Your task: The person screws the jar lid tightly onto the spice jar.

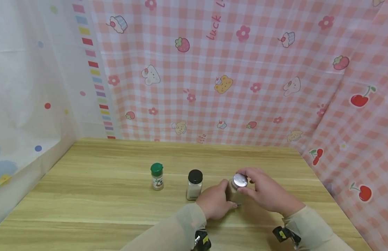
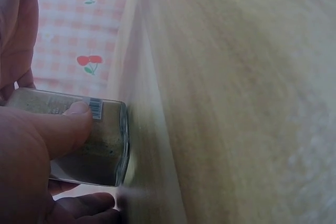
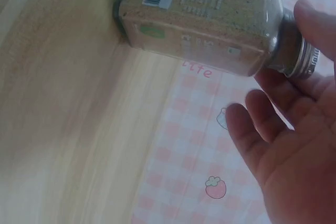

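A square glass spice jar (image 1: 235, 196) with a silver screw lid (image 1: 240, 180) stands at the right of the wooden table. Brown, speckled powder fills it, and a barcode label marks its side in both wrist views. My left hand (image 1: 215, 201) grips the jar's body low down, the thumb lying across one face. Around the lid, my right hand (image 1: 267, 191) curls thumb and forefinger; its other fingers (image 3: 242, 127) stick out loosely beside the jar. Just left of my left hand is a black-lidded jar (image 1: 194, 184) of pale contents.
A small green-capped shaker (image 1: 157, 177) stands farther left on the table (image 1: 96, 195). Pink checked cloth (image 1: 206, 80) hangs behind and along the right side; a white cloth (image 1: 27, 80) hangs on the left.
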`<action>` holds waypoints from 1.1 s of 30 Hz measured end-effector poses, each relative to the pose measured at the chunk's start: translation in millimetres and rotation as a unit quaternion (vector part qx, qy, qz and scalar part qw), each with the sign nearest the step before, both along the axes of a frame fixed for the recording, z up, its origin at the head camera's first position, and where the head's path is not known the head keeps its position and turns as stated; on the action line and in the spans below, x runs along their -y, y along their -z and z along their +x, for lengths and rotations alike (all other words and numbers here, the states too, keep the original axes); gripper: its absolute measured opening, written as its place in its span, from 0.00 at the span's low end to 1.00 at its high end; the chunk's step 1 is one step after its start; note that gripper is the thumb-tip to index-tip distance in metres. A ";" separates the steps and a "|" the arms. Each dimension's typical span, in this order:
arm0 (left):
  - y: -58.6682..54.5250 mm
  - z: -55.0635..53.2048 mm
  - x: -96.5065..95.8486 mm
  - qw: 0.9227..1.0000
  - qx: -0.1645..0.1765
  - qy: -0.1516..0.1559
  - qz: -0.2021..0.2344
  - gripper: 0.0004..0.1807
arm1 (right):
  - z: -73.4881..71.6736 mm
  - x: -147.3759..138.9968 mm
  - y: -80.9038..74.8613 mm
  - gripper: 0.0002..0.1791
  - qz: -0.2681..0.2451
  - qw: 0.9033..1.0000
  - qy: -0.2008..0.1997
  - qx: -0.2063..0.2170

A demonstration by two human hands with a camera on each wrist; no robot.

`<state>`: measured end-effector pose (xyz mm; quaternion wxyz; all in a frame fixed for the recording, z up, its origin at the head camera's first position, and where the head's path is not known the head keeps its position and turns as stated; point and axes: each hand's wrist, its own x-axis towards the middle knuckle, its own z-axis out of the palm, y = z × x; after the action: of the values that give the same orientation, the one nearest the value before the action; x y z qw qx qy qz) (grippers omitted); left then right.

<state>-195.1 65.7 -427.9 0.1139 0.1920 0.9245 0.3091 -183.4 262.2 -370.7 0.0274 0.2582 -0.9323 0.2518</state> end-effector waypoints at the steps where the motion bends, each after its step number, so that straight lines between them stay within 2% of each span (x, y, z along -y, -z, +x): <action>1: -0.2 0.1 0.4 1.000 0.000 0.002 0.000 0.27 | -0.1 -0.4 0.1 0.25 0.001 1.000 -0.003 0.004; 6: 0.1 0.0 2.1 1.000 -0.001 0.007 0.011 0.29 | -1.1 -1.7 0.5 0.25 0.001 1.000 -0.010 0.024; 12: 4.3 0.4 1.1 1.000 -0.009 -0.007 0.026 0.32 | -1.6 -1.4 0.7 0.23 -0.002 1.000 -0.008 0.030; 19: 7.4 0.5 -1.9 0.999 -0.034 -0.027 0.030 0.28 | -1.7 0.8 1.7 0.22 0.002 1.000 0.001 0.006; 27: 5.3 2.2 -2.7 0.999 -0.032 -0.031 0.027 0.27 | -0.6 4.2 6.1 0.17 -0.005 0.999 0.032 -0.021; 33: 6.2 0.9 -2.3 0.999 -0.028 -0.027 0.022 0.27 | -1.9 7.0 6.4 0.17 -0.007 0.998 0.054 -0.037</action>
<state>-194.2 68.0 -434.0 0.0756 0.1783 0.9251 0.3268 -185.3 255.2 -377.1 0.0771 0.2165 -0.9414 0.2468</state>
